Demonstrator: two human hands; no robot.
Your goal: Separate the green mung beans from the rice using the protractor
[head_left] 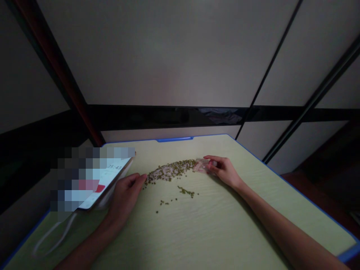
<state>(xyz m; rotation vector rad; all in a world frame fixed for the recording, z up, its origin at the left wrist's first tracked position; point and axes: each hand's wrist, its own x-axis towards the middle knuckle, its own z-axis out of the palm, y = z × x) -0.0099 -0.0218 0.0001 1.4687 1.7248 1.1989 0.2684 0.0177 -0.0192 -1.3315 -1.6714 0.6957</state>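
Note:
Small green beans (180, 165), resembling mung beans, lie in a long band across the table, with pale pinkish patches showing among them. At the band's left end is my left hand (128, 187), thumb and forefinger pinched together; what they grip, if anything, is too small to tell. My right hand (223, 170) is at the other end, its fingers closed on a clear, crinkled plastic piece with pink marks (201, 166). That plastic touches the right end of the beans. Nearer to me, a small cluster of loose beans (186, 191) and several single ones are scattered.
A tablet or large phone (105, 182) with a lit, partly blurred screen leans at the left. A white loop of cord (53, 245) lies below it. The light wooden-patterned table (197, 232) has a blue rim. Behind it stand pale cabinet panels (168, 56) with a black band.

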